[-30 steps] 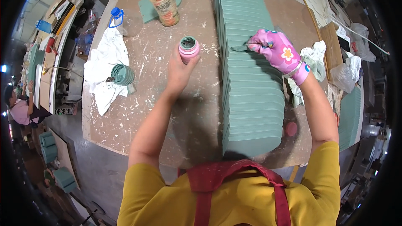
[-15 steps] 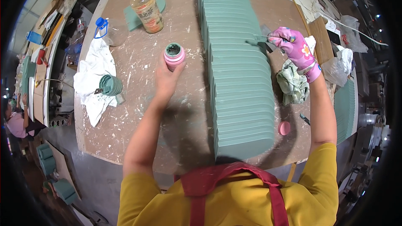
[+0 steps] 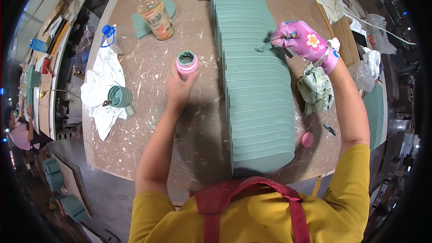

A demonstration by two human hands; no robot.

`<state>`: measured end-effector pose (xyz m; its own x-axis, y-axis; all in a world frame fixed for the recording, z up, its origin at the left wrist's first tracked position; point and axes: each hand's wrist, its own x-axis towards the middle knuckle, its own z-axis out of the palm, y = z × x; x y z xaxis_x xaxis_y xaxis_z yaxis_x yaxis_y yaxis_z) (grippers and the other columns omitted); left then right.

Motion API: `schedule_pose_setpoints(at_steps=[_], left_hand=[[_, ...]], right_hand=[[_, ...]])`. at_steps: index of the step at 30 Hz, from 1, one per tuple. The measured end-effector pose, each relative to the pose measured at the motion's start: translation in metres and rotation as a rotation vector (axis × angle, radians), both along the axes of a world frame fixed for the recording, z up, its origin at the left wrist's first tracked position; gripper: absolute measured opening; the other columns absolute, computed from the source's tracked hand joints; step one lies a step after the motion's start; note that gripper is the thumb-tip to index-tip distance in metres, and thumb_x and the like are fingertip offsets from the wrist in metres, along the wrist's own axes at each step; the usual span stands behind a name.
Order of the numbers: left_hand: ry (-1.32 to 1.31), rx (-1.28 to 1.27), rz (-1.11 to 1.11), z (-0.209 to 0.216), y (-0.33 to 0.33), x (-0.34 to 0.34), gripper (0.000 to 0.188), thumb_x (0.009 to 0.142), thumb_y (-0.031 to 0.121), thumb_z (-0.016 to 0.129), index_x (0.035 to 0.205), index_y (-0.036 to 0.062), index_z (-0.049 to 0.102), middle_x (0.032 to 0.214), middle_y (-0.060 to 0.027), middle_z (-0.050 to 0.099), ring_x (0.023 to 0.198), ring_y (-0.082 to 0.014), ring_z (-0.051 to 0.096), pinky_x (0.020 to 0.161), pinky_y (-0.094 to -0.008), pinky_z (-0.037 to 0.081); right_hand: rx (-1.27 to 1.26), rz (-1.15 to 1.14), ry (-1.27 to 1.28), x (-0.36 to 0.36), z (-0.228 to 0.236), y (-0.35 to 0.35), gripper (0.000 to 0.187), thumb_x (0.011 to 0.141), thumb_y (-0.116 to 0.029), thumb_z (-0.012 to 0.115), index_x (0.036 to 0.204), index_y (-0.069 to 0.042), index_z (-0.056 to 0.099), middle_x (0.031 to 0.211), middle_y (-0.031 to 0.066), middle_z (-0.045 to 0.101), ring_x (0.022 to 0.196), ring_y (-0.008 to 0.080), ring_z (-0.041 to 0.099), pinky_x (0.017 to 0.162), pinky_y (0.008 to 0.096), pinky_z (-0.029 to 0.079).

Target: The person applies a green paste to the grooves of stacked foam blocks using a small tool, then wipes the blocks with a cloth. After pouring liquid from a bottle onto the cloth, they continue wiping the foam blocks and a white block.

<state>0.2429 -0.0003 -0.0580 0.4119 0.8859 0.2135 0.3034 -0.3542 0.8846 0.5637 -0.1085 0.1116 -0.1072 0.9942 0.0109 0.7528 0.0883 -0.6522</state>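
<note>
Pink jar (image 3: 187, 68) — in left hand (image 3: 180, 87); spatula (image 3: 264, 47) — in gloved right hand (image 3: 300, 40).

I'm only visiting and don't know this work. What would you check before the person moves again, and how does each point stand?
1. Pink jar held in the left grip: ok.
2. Jar open, mouth up: ok, dark green material shows inside.
3. Thin tool held in the gloved right grip: ok.
4. Tool tip touching the green stack: cannot tell from above.
5. Space right of the stack free of loose things: not ok, a crumpled cloth and a round pink cap lie there.
</note>
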Motion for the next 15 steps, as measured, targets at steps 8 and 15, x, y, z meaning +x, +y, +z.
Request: schedule_pose_setpoints(at_steps=[8, 15], left_hand=[[0.066, 0.042, 0.015, -0.001, 0.002, 0.000, 0.062, 0.075, 0.023, 0.074, 0.124, -0.0022, 0.047, 0.112, -0.0210, 0.060, 0.104, -0.0344, 0.059, 0.089, -0.0403, 0.045], [0.022, 0.072, -0.008, -0.002, 0.001, 0.001, 0.061, 0.076, 0.022, 0.074, 0.125, -0.0023, 0.047, 0.112, -0.0206, 0.060, 0.104, -0.0344, 0.059, 0.089, -0.0398, 0.046]], right_hand=[[-0.071, -0.015, -0.025, 0.005, 0.003, 0.008, 0.016, 0.083, -0.015, 0.067, 0.089, -0.001, 0.066, 0.081, 0.0105, 0.066, 0.075, 0.0211, 0.062, 0.072, 0.0312, 0.048], [-0.043, -0.002, -0.066, 0.012, 0.003, 0.004, 0.016, 0.083, -0.016, 0.067, 0.089, -0.002, 0.067, 0.079, 0.0113, 0.064, 0.074, 0.0245, 0.060, 0.071, 0.0336, 0.048]])
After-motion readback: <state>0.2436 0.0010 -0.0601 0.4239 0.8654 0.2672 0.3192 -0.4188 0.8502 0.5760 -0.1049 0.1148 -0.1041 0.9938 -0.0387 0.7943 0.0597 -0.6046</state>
